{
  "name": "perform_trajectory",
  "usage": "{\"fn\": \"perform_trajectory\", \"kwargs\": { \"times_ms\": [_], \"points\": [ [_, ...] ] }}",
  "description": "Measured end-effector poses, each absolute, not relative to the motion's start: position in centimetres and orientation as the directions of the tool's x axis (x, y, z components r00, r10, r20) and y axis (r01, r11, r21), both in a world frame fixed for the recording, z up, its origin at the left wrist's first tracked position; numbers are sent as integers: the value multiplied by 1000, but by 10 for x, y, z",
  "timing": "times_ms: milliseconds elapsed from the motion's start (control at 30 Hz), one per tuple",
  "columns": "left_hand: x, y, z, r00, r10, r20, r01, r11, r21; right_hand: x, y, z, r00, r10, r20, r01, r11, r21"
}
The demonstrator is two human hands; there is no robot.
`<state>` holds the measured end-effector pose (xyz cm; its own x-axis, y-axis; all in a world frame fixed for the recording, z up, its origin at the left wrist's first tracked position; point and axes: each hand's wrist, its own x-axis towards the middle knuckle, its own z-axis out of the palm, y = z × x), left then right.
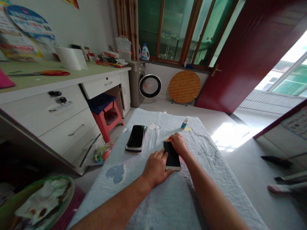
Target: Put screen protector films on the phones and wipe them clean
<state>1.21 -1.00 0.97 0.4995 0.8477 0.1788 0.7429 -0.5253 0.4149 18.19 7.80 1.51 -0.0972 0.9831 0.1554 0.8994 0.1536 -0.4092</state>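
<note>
A smartphone (172, 156) with a dark screen and pale border lies face up on the cloth-covered table. My left hand (155, 167) holds it at the left side, fingers over the edge and thumb by the bottom corner. Pinched in my right hand (177, 143) is a small orange wiping cloth (169, 139), pressed at the phone's top edge; most of the cloth is hidden by the fingers. Left of my hands sits a stack of phones (136, 137), the top one black-screened. A small spray bottle (184, 123) with a blue label stands beyond my right hand.
A pale blue cloth (115, 198) with heart patterns covers the table. To the left are a bin (69, 198), a red stool (105, 121) and a desk (64, 118) with drawers. A washing machine (136, 84) with its door open stands at the back.
</note>
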Motion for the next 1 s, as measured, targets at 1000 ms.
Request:
{"fn": "perform_trajectory", "kwargs": {
  "times_ms": [1000],
  "points": [
    [13, -10, 9, 499, 849, 177, 750, -524, 404, 211, 75, 11, -12, 987, 161, 931, 70, -359]
  ]
}}
